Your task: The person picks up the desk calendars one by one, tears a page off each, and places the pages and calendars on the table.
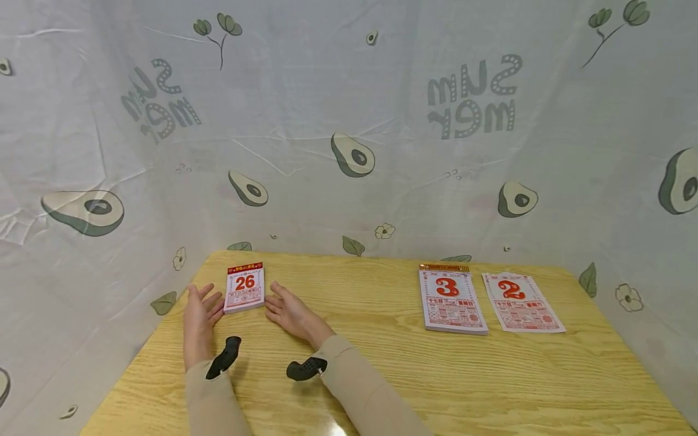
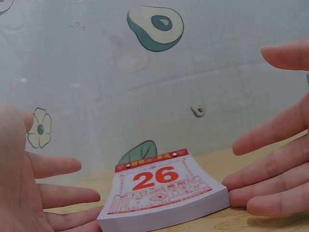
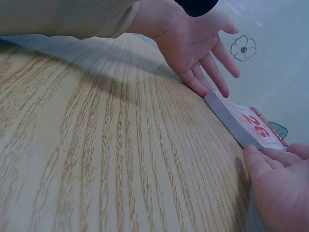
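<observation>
A thick tear-off calendar (image 1: pixel 245 289) showing a red 26 under a red header lies flat at the table's far left. Along its left edge is my left hand (image 1: pixel 202 315), fingers spread and fairly straight, fingertips right at the pad's side. My right hand (image 1: pixel 294 315) stands at the opposite side, palm turned inward, its lower fingertips at the pad's right edge. In the left wrist view the thick white page block (image 2: pixel 166 215) sits between the fingers of both hands. The right wrist view shows the calendar (image 3: pixel 251 125) from a low angle.
Farther right on the wooden table (image 1: pixel 349 290) lies a second tear-off calendar (image 1: pixel 451 301) showing 3. Beside it is a loose calendar sheet (image 1: pixel 522 303) with a 2. A white avocado-print curtain (image 1: pixel 305 200) hangs behind and on both sides.
</observation>
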Motion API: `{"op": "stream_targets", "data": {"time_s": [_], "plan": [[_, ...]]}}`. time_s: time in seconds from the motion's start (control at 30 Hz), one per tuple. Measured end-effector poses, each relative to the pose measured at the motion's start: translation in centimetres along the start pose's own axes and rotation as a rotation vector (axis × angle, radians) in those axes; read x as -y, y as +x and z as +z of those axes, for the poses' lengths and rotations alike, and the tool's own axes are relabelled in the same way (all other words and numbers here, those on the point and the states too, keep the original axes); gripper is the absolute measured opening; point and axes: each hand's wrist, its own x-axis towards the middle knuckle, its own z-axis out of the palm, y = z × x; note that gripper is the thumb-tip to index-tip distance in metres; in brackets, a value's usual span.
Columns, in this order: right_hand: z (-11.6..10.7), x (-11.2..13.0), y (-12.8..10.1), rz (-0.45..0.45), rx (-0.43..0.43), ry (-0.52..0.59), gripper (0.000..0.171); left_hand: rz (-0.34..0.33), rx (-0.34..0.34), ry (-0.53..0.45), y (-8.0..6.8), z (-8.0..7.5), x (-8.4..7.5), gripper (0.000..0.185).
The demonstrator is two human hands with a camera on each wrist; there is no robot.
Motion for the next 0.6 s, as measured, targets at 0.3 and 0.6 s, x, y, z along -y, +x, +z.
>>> {"op": "stream_targets", "data": {"time_s": [0.3,0.6], "plan": [[-0.32,-0.17,-0.14,0.012,-0.002,0.001,0.074,-0.022,-0.006,0.034,0.42,0.21,0.44,0.094],[-0.52,-0.09,-0.39,0.008,0.01,0.002,0.074,-0.026,-0.027,0.096,0.51,0.42,0.37,0.097]]}}
